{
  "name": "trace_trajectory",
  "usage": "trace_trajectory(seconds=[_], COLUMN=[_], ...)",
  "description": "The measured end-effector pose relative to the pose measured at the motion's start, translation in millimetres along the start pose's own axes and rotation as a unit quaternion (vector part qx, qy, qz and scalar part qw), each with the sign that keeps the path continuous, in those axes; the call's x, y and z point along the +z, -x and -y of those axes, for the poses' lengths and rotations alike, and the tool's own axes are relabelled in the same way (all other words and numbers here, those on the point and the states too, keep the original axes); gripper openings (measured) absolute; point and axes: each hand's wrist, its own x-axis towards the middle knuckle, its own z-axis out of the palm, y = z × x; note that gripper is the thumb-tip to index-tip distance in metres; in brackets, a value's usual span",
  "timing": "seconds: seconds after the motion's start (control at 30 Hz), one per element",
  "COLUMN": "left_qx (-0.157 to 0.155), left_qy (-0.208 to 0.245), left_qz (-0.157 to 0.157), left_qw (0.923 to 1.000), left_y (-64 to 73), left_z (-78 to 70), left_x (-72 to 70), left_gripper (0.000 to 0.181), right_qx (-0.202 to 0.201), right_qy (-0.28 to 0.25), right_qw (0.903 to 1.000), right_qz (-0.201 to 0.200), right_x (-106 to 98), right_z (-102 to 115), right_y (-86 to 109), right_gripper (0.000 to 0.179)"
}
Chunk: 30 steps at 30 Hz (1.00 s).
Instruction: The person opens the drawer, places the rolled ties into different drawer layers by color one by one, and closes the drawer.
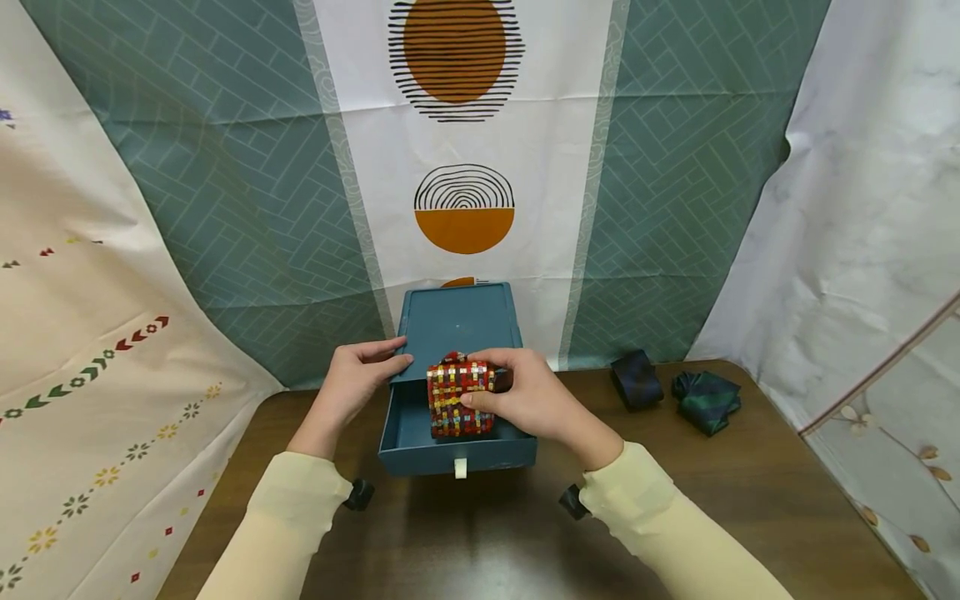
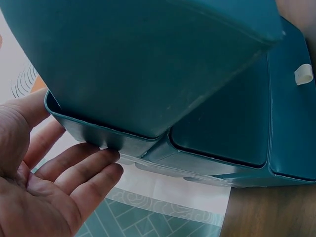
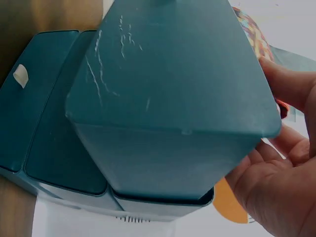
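Over the pulled-out top drawer point(image 1: 457, 458) of a teal drawer box point(image 1: 459, 321), my right hand point(image 1: 525, 392) pinches a shiny red-and-yellow checked roll of cloth point(image 1: 448, 408). The thumb lies across its near face and the fingers go behind its top. Only a sliver of the checked cloth point(image 3: 254, 34) shows past the drawer in the right wrist view. My left hand point(image 1: 358, 375) is at the left edge of the box top. In the left wrist view, the left fingers point(image 2: 94, 173) are loosely extended, with the tips against the box's side.
At the table's back right are a dark navy rolled cloth point(image 1: 637, 381) and a crumpled green-and-navy plaid cloth point(image 1: 707, 402). A white pull tab point(image 1: 461, 468) sticks out from the drawer front. Patterned curtains point(image 1: 262, 208) hang behind the wooden table point(image 1: 480, 533) and at both sides.
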Motion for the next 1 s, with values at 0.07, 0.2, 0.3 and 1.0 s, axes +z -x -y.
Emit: trace_trajectory(seconds=[0.07, 0.2, 0.3, 1.0], left_qx=[0.001, 0.004, 0.003, 0.012], left_qy=[-0.001, -0.003, 0.003, -0.008], left_qz=[-0.001, 0.000, 0.002, -0.002], left_qw=[1.0000, 1.0000, 1.0000, 0.9999], left_y=[0.2, -0.8, -4.3, -20.1], left_z=[-0.3, 0.9, 5.6, 30.6], left_x=[0.3, 0.6, 0.2, -2.6], left_gripper=[0.047, 0.048, 0.048, 0.050], right_qx=[-0.001, 0.003, 0.016, 0.071], right_qy=[0.010, 0.044, 0.070, 0.174], right_qw=[0.9998, 0.9988, 0.9973, 0.9809], right_qz=[0.014, 0.021, 0.018, 0.052], right_x=[2, 5, 7, 20], right_z=[0, -1, -2, 0], right_y=[0.8, 1.0, 0.1, -9.6], right_gripper=[0.047, 0.045, 0.044, 0.023])
